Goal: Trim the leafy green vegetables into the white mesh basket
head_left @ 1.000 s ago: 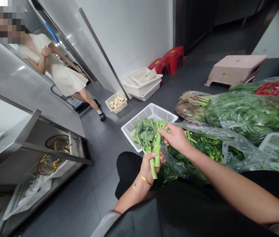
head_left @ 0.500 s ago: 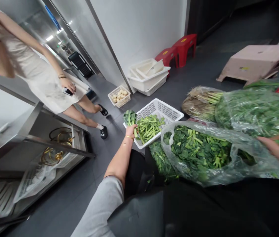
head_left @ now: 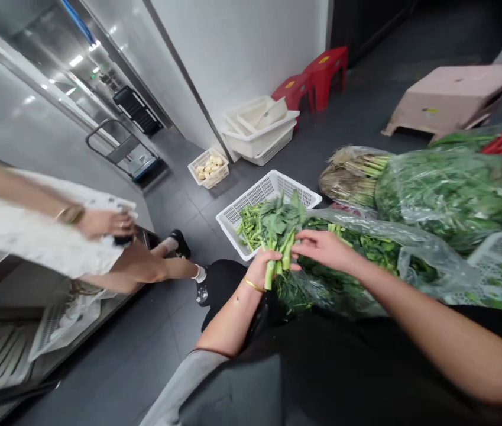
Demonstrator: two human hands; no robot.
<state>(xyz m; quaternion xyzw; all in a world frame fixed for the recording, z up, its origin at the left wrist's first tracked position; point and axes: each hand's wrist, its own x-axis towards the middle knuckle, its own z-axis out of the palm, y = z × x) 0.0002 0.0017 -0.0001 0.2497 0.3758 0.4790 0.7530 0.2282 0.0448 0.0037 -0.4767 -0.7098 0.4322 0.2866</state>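
Left hand (head_left: 262, 269) is closed in a fist round the stems of a bunch of leafy greens (head_left: 279, 228), with a gold bangle at the wrist, the stem ends poking out below the fingers and the leaves fanning up above. Right hand (head_left: 324, 248) stands open, reaching across so that its fingertips (head_left: 298, 248) touch the stalks just under the leaves. A hold low on the stems looks best here: it keeps the bunch tight while the free hand works among the leaves without bruising them. The bunch sits above the near corner of a white plastic basket (head_left: 233, 228) holding loose green stalks (head_left: 249, 228), and just beside it lies a clear plastic bag of greens (head_left: 414, 260). Further off, another person's hand (head_left: 106, 223) rests against a white dress, and stacked white trays (head_left: 259, 127) stand by the wall
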